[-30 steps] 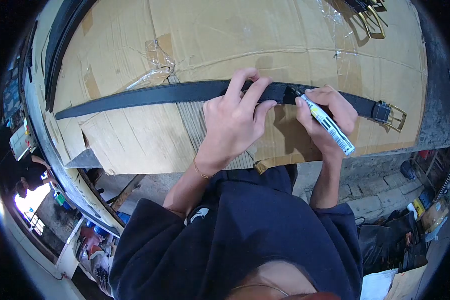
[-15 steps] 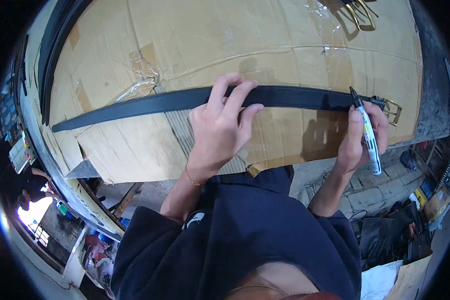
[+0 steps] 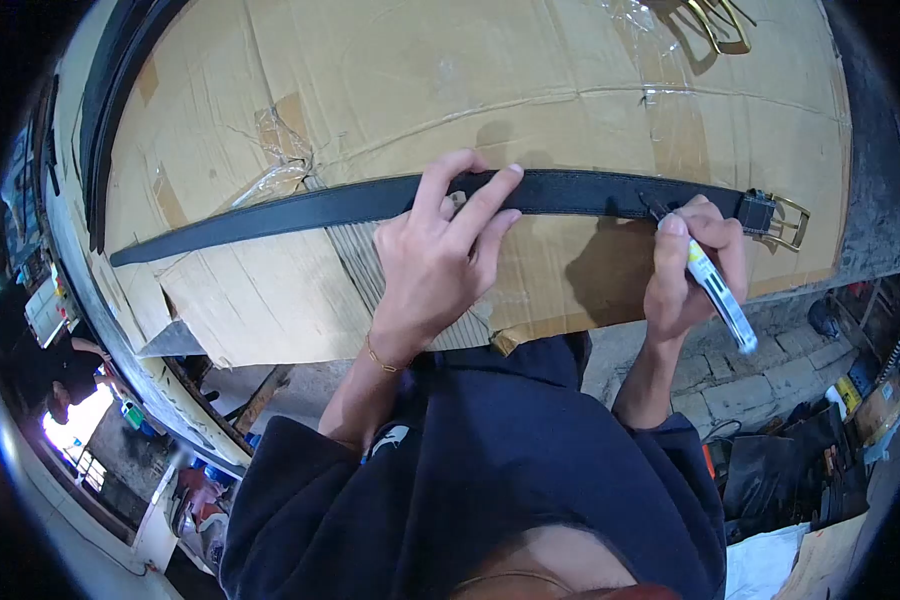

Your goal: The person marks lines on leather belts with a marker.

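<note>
A dark belt lies across a sheet of cardboard in front of the person, its tapered end toward the left and its brass-coloured buckle near the right edge of the sheet. The left hand rests over the middle of the belt with its visible fingers bent and spread, thumb apart from them; it hides a stretch of the strap, its remaining fingers are out of sight, and a small pale patch between the fingers is hard to make out. The right hand pinches a marker between thumb and fingers, covering part of its barrel and the lower edge of the strap just beside the buckle end. The marker's dark tip is over the belt, but black on black it blends in, so whether it touches cannot be told. The print on the barrel is too small to read, and its rear end is blurred. At the top right, another buckle is cut off by the frame; at the far left, dark straps run out of view, too closely bunched to count.
</note>
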A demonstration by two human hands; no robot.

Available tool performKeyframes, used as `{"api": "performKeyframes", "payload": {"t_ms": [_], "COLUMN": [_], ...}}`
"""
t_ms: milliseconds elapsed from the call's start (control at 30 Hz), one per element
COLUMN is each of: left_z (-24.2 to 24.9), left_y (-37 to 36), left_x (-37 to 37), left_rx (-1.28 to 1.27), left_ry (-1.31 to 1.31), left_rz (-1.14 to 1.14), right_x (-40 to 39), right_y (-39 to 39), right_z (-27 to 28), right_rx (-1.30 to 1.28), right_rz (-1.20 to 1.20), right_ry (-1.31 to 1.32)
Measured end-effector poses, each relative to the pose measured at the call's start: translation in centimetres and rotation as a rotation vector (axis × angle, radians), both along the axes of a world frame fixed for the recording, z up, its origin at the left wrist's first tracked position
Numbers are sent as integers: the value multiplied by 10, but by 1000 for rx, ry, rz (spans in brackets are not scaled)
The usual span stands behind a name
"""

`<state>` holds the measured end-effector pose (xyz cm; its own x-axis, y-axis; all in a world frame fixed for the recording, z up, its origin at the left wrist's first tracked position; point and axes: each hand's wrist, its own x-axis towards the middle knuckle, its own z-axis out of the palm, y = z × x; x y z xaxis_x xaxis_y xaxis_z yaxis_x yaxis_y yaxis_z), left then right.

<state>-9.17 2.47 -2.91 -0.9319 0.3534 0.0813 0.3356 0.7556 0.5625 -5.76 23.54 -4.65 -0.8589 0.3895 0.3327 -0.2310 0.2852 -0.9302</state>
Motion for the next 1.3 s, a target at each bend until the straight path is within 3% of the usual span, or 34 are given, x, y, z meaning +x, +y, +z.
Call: {"api": "performKeyframes", "payload": {"t_ms": [233, 433, 533, 633, 1300], "left_z": [0, 7, 2, 2, -4], "left_y": [-1, -6, -9, -9, -8], "left_x": [1, -6, -6, -5, -4], "left_rx": [-26, -3, 24, 37, 84], "left_ry": [3, -75, -53, -83, -8], "left_rz": [-9, -62, -78, -56, -67], "right_x": [-4, 4, 5, 2, 0], "right_y": [-9, -52, -57, -56, -61], "right_z": [7, 1, -3, -1, 1], "right_rx": [-156, -275, 60, 186, 274], "right_rz": [124, 68, 81, 117, 114], "right_ry": [-29, -56, -72, -56, -61]}}
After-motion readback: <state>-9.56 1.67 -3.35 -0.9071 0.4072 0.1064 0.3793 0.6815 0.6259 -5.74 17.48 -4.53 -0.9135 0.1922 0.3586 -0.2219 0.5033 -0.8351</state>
